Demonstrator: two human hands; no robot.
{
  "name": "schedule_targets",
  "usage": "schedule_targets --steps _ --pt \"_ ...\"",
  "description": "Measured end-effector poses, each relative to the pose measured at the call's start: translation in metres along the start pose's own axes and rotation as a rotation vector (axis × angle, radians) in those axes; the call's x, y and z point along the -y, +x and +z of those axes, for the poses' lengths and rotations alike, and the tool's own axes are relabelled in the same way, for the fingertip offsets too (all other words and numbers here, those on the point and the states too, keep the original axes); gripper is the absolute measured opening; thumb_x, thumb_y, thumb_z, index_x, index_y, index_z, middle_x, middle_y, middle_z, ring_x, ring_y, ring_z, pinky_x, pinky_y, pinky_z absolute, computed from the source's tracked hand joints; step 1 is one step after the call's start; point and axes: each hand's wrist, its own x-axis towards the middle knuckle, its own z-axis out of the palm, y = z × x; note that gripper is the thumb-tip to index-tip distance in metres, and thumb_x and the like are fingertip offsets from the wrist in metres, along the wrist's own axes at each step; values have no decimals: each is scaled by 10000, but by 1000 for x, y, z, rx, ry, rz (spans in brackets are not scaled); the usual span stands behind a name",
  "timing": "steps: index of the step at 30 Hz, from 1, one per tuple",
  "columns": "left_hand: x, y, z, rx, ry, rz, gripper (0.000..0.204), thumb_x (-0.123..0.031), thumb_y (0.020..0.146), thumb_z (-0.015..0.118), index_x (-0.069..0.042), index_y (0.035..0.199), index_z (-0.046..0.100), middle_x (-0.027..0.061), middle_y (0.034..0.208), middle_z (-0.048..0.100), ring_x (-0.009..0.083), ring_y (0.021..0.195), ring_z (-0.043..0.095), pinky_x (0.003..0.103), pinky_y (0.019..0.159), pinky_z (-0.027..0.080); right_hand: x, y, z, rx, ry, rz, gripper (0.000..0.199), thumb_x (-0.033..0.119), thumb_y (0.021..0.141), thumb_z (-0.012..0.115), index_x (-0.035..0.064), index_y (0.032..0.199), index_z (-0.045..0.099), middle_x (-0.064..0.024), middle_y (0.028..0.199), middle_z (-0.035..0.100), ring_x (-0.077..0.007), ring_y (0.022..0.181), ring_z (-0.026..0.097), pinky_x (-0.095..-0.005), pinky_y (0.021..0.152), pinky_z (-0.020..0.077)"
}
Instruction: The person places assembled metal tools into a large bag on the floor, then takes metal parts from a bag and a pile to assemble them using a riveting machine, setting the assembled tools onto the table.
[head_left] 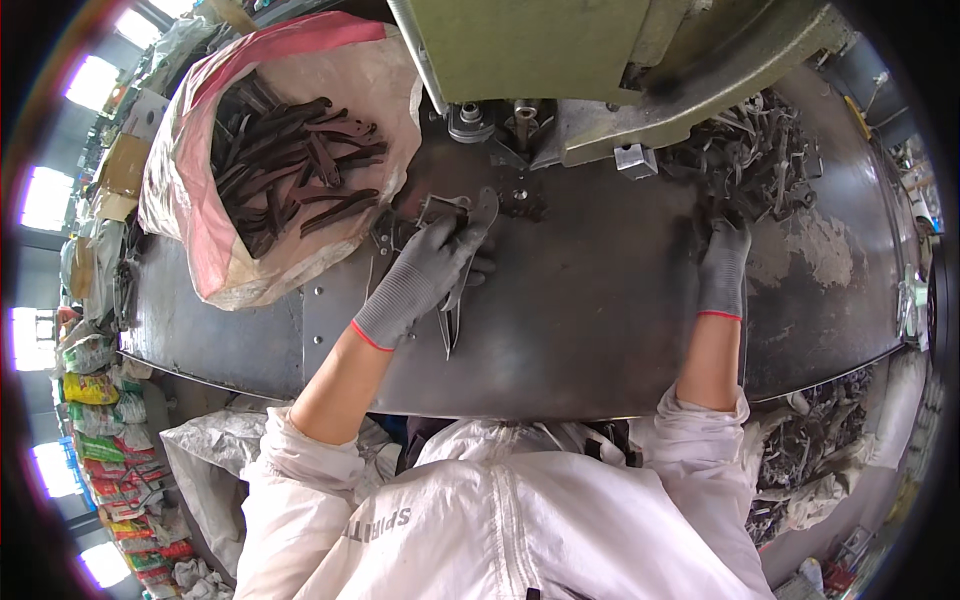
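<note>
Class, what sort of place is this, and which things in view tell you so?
Probably a metalworking workshop: a heavy green machine stands over a metal-topped table, with a heap of metal parts at right and a sack of dark, slender pieces at left.

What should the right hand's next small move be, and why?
Probably draw one piece from the metal pile with the right hand: it is at the pile's near edge, while the left hand holds a grey metal piece. Whether the right hand grips anything is too dark to tell.
</note>
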Motion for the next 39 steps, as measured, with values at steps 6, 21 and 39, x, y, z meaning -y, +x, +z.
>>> schedule_targets --steps 6,21,39 --pt "-9 -1 3 53 -55 33 346 -279 928 478 6 1124 483 99 951 589 170 782 626 258 683 518 29 -9 -18 260 519 424 80 26 776 488 56 814 551 -76 777 590 -150 587 534 -239 522 412" --pt "-11 15 5 -68 315 303 406 -327 917 484 37 1087 540 176 959 593 271 916 563 317 819 432 70 -137 78 678 209 300 340 96 842 569 13 1164 501 -34 768 574 -80 531 505 -202 445 392" --pt "-8 34 -1 -79 813 897 299 -176 904 451 6 1128 530 190 926 592 268 849 594 340 756 480 82 -145 108 772 -100 323 294 50 818 560 11 1109 540 -50 878 602 -77 638 566 -219 501 466"
